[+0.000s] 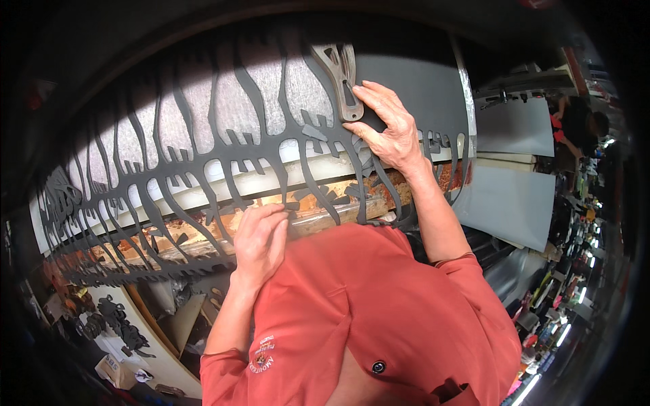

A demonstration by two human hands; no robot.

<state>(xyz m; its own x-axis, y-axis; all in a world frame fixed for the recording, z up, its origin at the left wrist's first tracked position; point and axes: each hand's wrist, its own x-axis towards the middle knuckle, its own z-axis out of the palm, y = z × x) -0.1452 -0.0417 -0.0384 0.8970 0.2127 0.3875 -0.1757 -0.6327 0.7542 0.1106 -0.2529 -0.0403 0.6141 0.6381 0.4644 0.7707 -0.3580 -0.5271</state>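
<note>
A long grey metal cutting die [348,100] with openwork holes lies on the dark sheet at the top middle. My right hand [391,128] is closed round its lower end, thumb on the near side and fingers on the far side. The dark foam-like sheet [413,84] is uncut to the right; leftward only a web of narrow curved strips [254,91] is left around sole-shaped openings. My left hand [261,237] is closed over the strips hanging at the near edge, fingertips by a small dark scrap; what they pinch is hidden.
The web lies over a pale board [254,181] and hangs past a worn wooden edge strewn with dark scraps. Grey sheets [504,203] are stacked at the right. A lower shelf [145,325] holds dark cut pieces. Another person [577,128] is far right.
</note>
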